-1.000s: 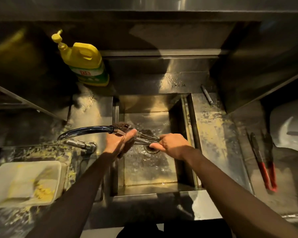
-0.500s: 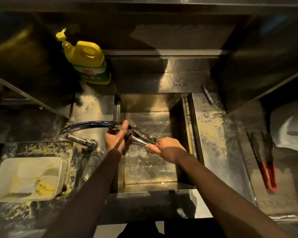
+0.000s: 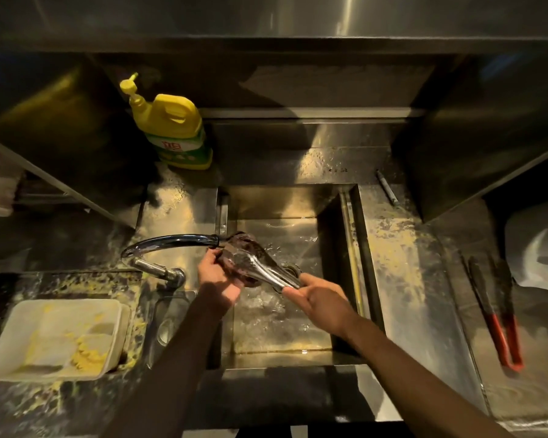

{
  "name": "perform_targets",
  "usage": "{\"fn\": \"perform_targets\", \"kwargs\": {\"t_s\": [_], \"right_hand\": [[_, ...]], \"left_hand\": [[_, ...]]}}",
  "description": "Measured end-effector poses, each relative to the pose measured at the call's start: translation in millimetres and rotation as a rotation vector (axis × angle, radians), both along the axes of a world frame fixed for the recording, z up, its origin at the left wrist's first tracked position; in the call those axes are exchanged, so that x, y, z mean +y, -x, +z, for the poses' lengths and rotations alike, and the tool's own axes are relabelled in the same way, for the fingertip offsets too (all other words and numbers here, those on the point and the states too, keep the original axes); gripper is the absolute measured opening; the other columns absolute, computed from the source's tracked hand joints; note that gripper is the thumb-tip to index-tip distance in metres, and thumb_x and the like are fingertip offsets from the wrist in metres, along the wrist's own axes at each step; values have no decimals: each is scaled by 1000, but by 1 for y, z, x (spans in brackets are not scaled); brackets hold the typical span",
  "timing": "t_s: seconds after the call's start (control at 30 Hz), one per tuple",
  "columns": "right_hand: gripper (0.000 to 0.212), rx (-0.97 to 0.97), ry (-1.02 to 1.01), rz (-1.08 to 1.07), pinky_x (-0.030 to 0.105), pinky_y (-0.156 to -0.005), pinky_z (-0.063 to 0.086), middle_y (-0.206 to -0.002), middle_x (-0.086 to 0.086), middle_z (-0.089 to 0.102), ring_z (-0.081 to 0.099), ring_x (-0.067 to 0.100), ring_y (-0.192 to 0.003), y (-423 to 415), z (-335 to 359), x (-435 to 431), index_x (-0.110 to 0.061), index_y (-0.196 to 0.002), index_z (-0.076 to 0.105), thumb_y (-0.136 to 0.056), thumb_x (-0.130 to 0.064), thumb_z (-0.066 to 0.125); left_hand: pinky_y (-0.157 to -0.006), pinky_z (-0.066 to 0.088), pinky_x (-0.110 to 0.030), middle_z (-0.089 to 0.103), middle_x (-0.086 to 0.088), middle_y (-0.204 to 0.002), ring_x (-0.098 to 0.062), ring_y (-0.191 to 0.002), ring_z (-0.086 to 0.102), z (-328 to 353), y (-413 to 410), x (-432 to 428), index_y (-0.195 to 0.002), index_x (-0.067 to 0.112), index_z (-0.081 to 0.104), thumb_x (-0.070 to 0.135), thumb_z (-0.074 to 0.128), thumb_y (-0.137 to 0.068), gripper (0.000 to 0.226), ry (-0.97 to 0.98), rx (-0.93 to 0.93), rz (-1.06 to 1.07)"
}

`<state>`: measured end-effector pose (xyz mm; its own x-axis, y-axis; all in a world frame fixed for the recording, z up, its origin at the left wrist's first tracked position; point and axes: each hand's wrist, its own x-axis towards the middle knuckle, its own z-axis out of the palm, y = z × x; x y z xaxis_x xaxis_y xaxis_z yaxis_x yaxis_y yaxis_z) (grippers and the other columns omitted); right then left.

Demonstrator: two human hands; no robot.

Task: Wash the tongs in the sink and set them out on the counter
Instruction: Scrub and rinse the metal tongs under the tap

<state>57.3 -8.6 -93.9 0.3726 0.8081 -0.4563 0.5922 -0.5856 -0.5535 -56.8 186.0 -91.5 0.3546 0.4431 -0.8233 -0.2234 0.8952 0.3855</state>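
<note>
Shiny steel tongs (image 3: 266,272) lie slantwise over the sink (image 3: 345,279), under the curved faucet spout (image 3: 171,241) where water runs. My right hand (image 3: 317,300) grips their handle end at the lower right. My left hand (image 3: 217,278) presses a dark scrubbing pad (image 3: 239,259) against the tongs' head end below the spout. A second pair of tongs with red handles (image 3: 500,314) lies on the counter at the far right.
A yellow detergent bottle (image 3: 171,128) stands behind the sink on the left. A white tray with yellow food scraps (image 3: 57,339) sits at the lower left amid splatter. A pen-like stick (image 3: 386,188) lies on the right drainboard (image 3: 402,279). A white object (image 3: 538,245) fills the far right.
The tongs have swung from nearly level to a steeper slant. My right hand has dropped lower and rightward, and my left hand has shifted along the head end with the pad.
</note>
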Motion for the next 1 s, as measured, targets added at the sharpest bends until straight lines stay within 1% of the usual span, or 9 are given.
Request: {"fn": "perform_targets", "kwargs": {"t_s": [0.1, 0.2, 0.27, 0.37, 0.43, 0.5, 0.7, 0.93, 1.0], "right_hand": [[67, 22, -67, -35, 30, -92, 43, -106, 1, 64, 60, 12, -103, 17, -3, 24, -17, -74, 74, -102, -59, 30], [64, 67, -86, -46, 31, -94, 42, -104, 4, 68, 59, 18, -114, 26, -8, 32, -21, -63, 66, -103, -57, 30], [60, 134, -97, -89, 30, -86, 42, -89, 1, 61, 61, 20, -100, 25, -5, 28, -26, -58, 55, -102, -58, 30], [57, 173, -136, -103, 39, -70, 43, -74, 0, 50, 52, 17, -69, 20, 3, 28, -19, -73, 58, -102, -59, 30], [48, 100, -140, 18, 40, -68, 42, -77, 4, 51, 50, 19, -69, 16, 7, 34, -20, -81, 58, -106, -52, 32], [43, 44, -109, 153, 37, -64, 42, -81, 8, 53, 52, 22, -72, 8, 9, 38, -22, -94, 63, -107, -47, 31], [63, 37, 31, 86, 31, -64, 42, -78, 6, 58, 57, 20, -70, -27, 19, 32, -13, -77, 62, -100, -64, 33], [58, 179, 22, 5, 33, -65, 44, -76, 7, 56, 55, 21, -67, -6, 6, 19, -9, -82, 62, -101, -59, 38], [57, 159, 44, -33, 33, -64, 44, -73, 2, 55, 53, 16, -64, -22, 2, 8, -16, -74, 59, -98, -64, 41]], "left_hand": [[-102, 44, -54, 68, -24, -116, -38, -111, 61, 2, -5, -20, -118, 3, 63, 39, 38, -102, 47, 53, -51, -2], [-79, 52, -46, 75, -13, -90, -30, -87, 68, -4, -6, -30, -101, 10, 66, 27, 41, -105, 31, -74, 39, -135], [-81, 54, -47, 75, -4, -78, -28, -87, 68, -5, -9, -28, -92, 16, 67, 21, 57, -99, 13, -163, 179, -220], [-87, 56, -53, 72, -6, -87, -28, -89, 73, -16, -13, -19, -87, 16, 66, 14, 63, -95, 8, -239, 308, -179], [-69, 61, -40, 74, -4, -82, -18, -69, 73, -14, -16, -22, -90, 17, 66, 16, 55, -99, 14, -209, 198, -63], [-57, 59, -30, 72, -5, -80, -20, -74, 69, -6, -15, -24, -92, 16, 63, 9, 53, -99, 15, -247, 161, -61], [-100, 51, -50, 61, -17, -126, -34, -116, 61, -13, -1, 1, -130, 6, 53, -2, 51, -97, 33, -355, 337, -147], [-97, 50, -46, 69, -7, -98, -37, -110, 63, -14, 11, 18, -96, 12, 64, -5, 61, -91, 18, -507, 235, -527], [-94, 55, -45, 72, -8, -99, -29, -103, 68, -11, 20, 18, -99, 13, 66, 5, 61, -94, 10, -402, 157, -466]]}}
